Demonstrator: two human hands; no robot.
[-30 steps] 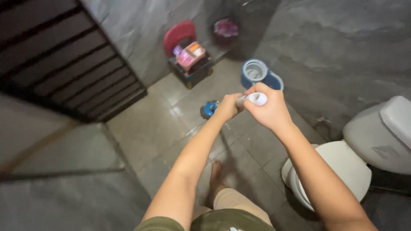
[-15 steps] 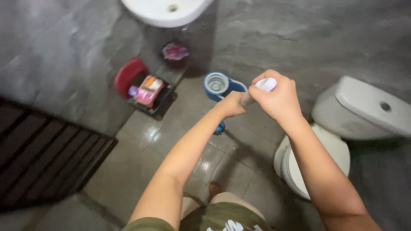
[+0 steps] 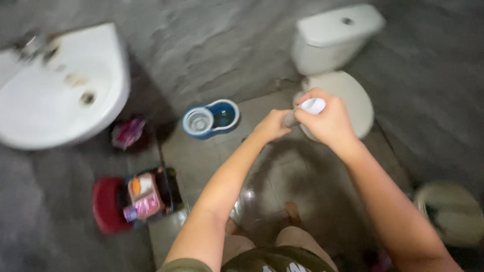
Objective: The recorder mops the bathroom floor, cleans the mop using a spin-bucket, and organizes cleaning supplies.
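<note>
Over wet-looking floor tiles [image 3: 262, 186] by grey walls [image 3: 212, 45], both hands closed around a mop handle [image 3: 310, 108].

Open tiled floor [image 3: 262, 186] lies below and near the hands, between the person's legs and the blue mop bucket [image 3: 210, 119]. Far right passage is blocked by the toilet [image 3: 335, 60]. Far left is blocked by the white sink [image 3: 60, 90]. Near left holds a red stool [image 3: 106, 205] and a small crate of packets [image 3: 148, 196], standing just beside each other
</note>
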